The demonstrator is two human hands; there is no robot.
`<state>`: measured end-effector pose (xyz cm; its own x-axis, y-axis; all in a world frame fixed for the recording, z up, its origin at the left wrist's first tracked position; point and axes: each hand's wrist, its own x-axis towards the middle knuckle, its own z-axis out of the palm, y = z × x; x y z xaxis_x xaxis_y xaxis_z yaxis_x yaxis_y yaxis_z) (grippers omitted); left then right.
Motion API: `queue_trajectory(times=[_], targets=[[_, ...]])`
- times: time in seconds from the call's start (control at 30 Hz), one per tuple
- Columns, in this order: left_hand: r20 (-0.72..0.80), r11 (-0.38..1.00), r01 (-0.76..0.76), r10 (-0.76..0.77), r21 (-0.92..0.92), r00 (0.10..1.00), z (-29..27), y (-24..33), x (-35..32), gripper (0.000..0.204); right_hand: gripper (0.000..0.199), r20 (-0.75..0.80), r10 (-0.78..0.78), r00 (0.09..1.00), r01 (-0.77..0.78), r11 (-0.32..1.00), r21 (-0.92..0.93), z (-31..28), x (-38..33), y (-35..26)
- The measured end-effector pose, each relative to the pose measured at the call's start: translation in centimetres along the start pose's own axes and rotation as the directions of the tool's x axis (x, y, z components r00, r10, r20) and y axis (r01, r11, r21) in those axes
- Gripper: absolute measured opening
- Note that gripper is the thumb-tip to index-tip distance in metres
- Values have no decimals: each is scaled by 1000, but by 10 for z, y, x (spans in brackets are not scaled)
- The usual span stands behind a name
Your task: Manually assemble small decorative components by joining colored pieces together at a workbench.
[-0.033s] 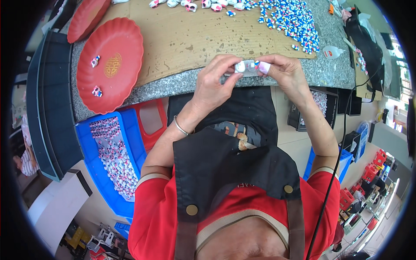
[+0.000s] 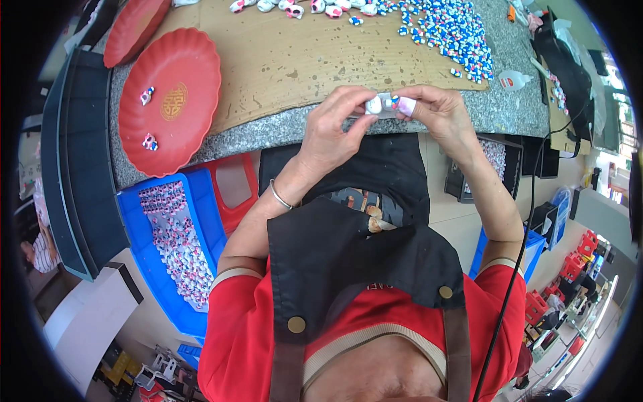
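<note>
At the table's near edge, my left hand [image 2: 335, 124] pinches a small white rounded figure piece [image 2: 373, 105] between thumb and forefinger. Close beside it, my right hand [image 2: 442, 117] is closed on a small blue, white and red piece [image 2: 395, 102]. A pale wrap [image 2: 406, 106] covers the tip of my right thumb. The two pieces are almost together; whether they touch I cannot tell. Just behind the fingers lies a clear, shiny object, mostly hidden. Many similar blue-and-white pieces [image 2: 462, 40] are heaped at the far right of the cardboard [image 2: 288, 67].
A red scalloped plate [image 2: 201, 67] with two small figures stands at the left. White and pink figure pieces [image 2: 295, 11] line the far edge. A small clear bottle [image 2: 514, 81] lies at the right. A blue bin [image 2: 214, 214] of figures sits lower left. A black cable [image 2: 534, 194] hangs by my right arm.
My left hand has shifted slightly to the right with the white piece, bringing it closer to the blue, white and red piece. My right hand has barely moved.
</note>
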<state>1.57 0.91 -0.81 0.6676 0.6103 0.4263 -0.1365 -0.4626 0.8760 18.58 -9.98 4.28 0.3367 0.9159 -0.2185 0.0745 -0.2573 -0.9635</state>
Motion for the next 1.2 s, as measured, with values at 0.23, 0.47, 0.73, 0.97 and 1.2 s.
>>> queue_trajectory(times=[0.23, 0.47, 0.73, 0.97, 1.2], targets=[[292, 884, 276, -170, -376, 941, -13, 9, 9, 27, 20, 67, -486, 871, 457, 756, -469, 11, -14, -23], [427, 606, 520, -306, -602, 851, -15, 18, 9, 24, 17, -23, -528, 849, 465, 765, -446, 25, -19, -29], [-138, 977, 213, -215, -27, 967, -114, 17, 21, 23, 16, -203, -676, 708, 274, 528, -804, -47, 14, 15], [-272, 512, 100, 272, 853, 923, -162, 13, 39, 28, 15, -84, -616, 783, 81, 235, -969, -72, 8, 45], [-118, 781, -56, 164, 622, 979, -58, -40, 119, 9, 10, 25, -558, 830, 297, 401, -867, -57, 29, 14]])
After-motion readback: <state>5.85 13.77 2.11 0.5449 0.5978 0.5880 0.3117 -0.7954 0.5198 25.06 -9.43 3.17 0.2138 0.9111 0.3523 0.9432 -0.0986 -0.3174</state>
